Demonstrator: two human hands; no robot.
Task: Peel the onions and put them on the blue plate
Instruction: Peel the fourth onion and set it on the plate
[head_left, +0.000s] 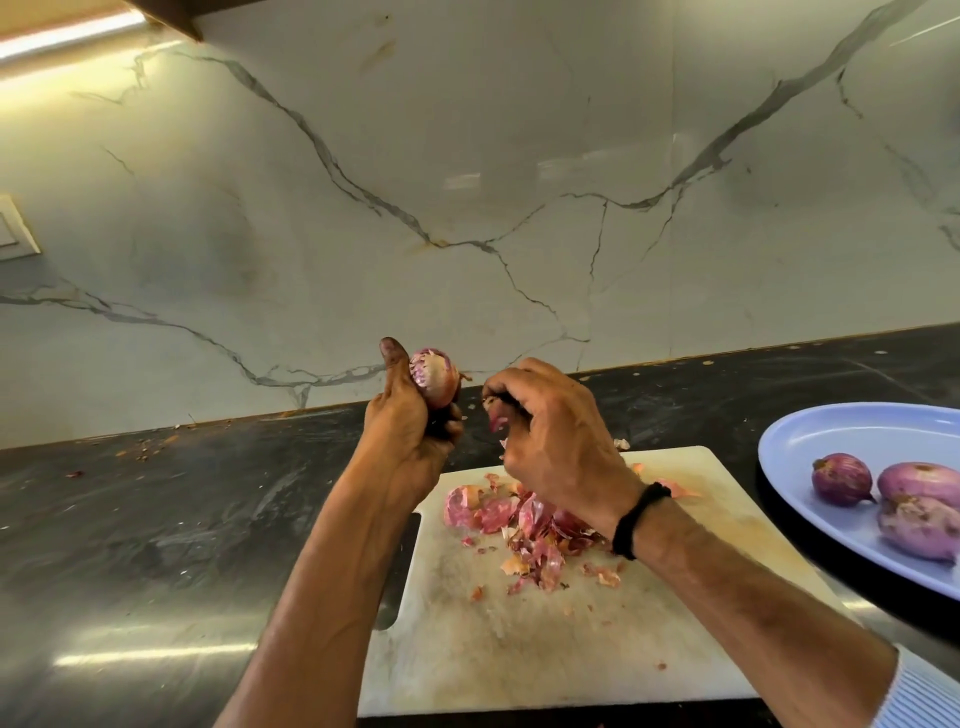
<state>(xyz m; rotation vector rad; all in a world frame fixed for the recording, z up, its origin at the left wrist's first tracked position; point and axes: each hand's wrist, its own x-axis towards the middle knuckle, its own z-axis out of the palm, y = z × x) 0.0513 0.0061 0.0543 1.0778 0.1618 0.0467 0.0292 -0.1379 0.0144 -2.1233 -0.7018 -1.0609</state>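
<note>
My left hand (410, 431) grips a partly peeled red onion (435, 376), raised above the dark counter with the thumb up along its left side. Just right of it, my right hand (550, 441) has its fingers curled round a small piece of onion skin (496, 421); a dark object may also sit in that grip, but I cannot make it out. Both hands hover over the far edge of the white cutting board (545, 639). On the blue plate (800, 447) at the right lie three peeled onions (841, 478).
A heap of pink and brown onion skins (519, 525) covers the middle of the board. The dark stone counter (156, 519) stretches left, with small scraps near the marble backsplash (467, 182). The plate is cut off by the right frame edge.
</note>
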